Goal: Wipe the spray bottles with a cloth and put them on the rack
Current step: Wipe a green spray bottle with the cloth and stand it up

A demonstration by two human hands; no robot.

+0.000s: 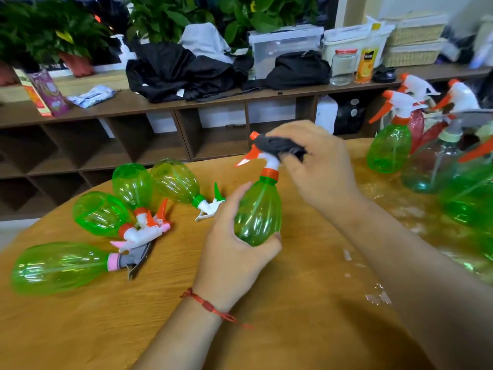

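Note:
My left hand (pixel 234 252) grips the body of a green spray bottle (pixel 258 213) with an orange collar and trigger, held upright above the wooden table (pixel 293 303). My right hand (pixel 317 166) pinches a dark grey cloth (pixel 282 146) against the top of the bottle's white spray head. Several green spray bottles (pixel 133 186) lie on their sides at the left of the table; the nearest one (pixel 58 267) has a pink collar. More bottles (pixel 390 148) stand upright at the right by a blurred rack part (pixel 477 116).
A low wooden shelf unit (pixel 186 102) runs behind the table, carrying black bags (pixel 186 70), plant pots, a glass jar (pixel 342 66), a juice bottle and plastic boxes. Water drops and shreds (pixel 377 296) lie on the table at the right.

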